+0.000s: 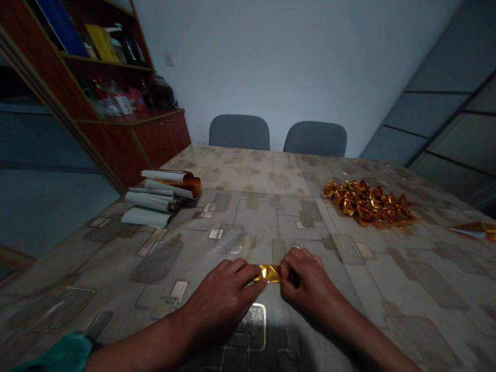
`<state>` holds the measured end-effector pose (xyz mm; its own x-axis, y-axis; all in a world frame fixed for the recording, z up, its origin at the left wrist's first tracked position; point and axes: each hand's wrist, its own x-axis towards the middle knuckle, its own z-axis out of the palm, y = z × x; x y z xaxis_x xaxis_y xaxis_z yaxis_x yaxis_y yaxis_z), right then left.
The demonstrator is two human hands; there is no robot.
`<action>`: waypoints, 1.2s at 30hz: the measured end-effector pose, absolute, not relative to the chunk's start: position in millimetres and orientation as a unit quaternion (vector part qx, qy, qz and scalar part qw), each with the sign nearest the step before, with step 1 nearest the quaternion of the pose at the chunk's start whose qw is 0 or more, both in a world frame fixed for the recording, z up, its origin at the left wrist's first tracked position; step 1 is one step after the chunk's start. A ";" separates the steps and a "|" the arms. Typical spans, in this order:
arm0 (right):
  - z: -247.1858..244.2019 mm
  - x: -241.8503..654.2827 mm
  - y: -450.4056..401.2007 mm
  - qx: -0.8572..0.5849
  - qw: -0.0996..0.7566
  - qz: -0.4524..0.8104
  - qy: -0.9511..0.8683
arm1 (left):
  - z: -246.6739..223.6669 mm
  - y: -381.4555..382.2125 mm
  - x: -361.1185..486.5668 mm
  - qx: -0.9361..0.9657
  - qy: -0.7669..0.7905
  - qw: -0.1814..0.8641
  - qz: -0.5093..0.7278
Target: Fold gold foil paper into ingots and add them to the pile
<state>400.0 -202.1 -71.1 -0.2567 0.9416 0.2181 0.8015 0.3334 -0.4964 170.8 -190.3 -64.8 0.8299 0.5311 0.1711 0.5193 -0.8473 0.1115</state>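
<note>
A small folded strip of gold foil paper (269, 273) is stretched between my two hands, just above or on the table near its front. My left hand (228, 289) pinches its left end between thumb and fingers. At the other end, my right hand (306, 281) grips it with curled fingers. The strip's middle shows shiny with diagonal creases; both ends are covered by fingers. Off to the right lies a cluster of folded gold foil pieces (368, 202). On the left sits a stack of loosely folded paper sheets (155, 199), pale outside and gold inside.
A patterned cloth covers the table (248, 206). Another gold piece (475, 229) lies at the right edge. Two grey chairs (239, 132) stand behind the table against the wall. A red-brown cabinet (155, 137) with filled shelves is at the back left.
</note>
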 end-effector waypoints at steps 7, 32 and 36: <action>-62.3 393.2 -203.9 -0.582 0.232 0.164 -0.762 | -67.9 -186.1 163.2 0.952 0.257 0.054 0.156; -56.1 412.2 -192.0 -0.522 0.230 0.273 -0.774 | -42.5 -170.6 179.9 0.882 0.394 0.194 0.171; -59.3 412.2 -191.8 -0.529 0.239 0.265 -0.770 | -38.2 -162.8 200.2 0.870 0.439 0.196 0.114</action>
<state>412.2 -191.8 -59.3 -0.3252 0.9415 0.0878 0.6888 0.2995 -0.6602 200.2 -162.8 -38.2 0.5890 0.8077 0.0256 0.7186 -0.5380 0.4406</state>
